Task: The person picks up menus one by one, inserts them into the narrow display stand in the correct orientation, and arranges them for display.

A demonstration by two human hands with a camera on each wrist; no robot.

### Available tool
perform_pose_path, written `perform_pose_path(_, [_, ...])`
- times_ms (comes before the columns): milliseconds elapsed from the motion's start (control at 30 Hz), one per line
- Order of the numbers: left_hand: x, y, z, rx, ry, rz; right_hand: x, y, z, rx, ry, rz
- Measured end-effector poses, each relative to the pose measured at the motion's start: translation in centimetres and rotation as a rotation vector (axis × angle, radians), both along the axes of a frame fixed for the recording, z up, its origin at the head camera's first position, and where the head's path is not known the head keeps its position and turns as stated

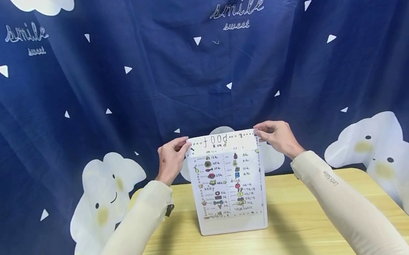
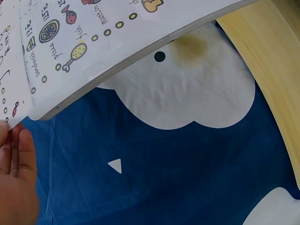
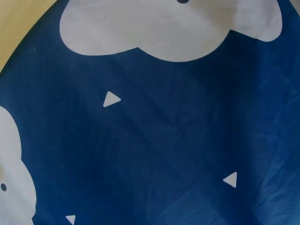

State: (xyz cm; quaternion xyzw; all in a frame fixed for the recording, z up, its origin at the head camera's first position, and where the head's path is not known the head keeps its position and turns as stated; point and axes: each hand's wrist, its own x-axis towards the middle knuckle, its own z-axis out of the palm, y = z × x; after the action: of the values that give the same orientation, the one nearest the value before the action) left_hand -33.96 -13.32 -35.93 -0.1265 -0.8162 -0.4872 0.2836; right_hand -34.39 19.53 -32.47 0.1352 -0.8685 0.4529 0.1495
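A paper menu with hand-drawn food, prices and the heading "food" lies against the front of a white board, which stands upright on the table. In the left wrist view the board's grey side edge shows, and the menu's top strip bends at the board's end. My left hand pinches the menu's top left corner between thumb and fingers. At the top right corner, my right hand pinches the sheet likewise. The right wrist view shows neither hand nor menu.
The board rests on a light wooden table. Behind it hangs a dark blue curtain with white clouds, small triangles and "smile sweet" lettering. A small dark object shows beside my left sleeve.
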Motion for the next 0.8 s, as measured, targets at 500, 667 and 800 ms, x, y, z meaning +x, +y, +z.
perform_pose_path(500, [0.0,0.1,-0.6,-0.014,-0.010,0.000,0.2,0.3,-0.8,0.028,0.021,0.003])
perform_pose_path(667, [0.1,0.0,-0.9,-0.020,-0.016,0.023,0.2,0.2,-1.0,0.082,0.066,-0.004])
perform_pose_path(800, [0.1,-0.1,-1.1,-0.026,-0.027,0.025,0.1,0.2,-1.1,0.109,0.089,0.007])
